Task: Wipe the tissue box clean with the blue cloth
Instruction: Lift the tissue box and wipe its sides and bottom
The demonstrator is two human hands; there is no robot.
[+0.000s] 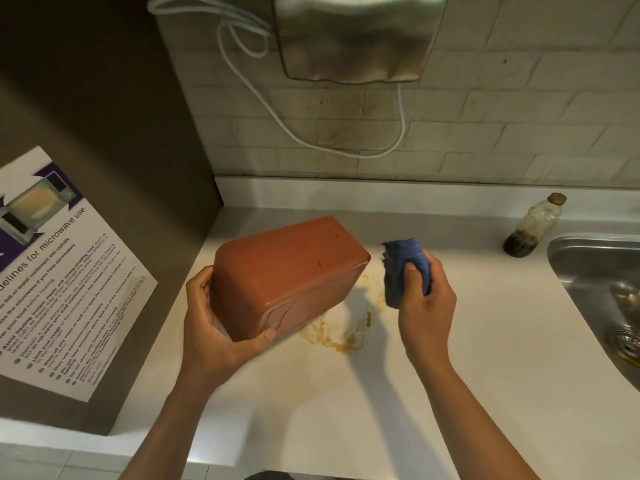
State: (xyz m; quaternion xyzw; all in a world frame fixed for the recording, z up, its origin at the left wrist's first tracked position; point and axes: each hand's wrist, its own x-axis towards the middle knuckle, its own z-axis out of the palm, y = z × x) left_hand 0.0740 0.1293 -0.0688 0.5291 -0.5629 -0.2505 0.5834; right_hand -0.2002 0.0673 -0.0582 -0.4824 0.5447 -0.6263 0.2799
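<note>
A terracotta-coloured tissue box (291, 271) with rounded corners is held tilted above the white counter (346, 403). My left hand (214, 327) grips its near left end, thumb under the lower edge. A few dark specks mark its upper face. My right hand (424, 299) is closed around a bunched blue cloth (401, 268), held just right of the box with a small gap between cloth and box.
A yellow-orange smear (332, 337) stains the counter under the box. A grimy plastic bottle (535, 225) stands at the back right beside a steel sink (602, 282). A brown panel with a microwave-use poster (55, 271) walls the left side. A metal dispenser (356, 36) and white cable hang above.
</note>
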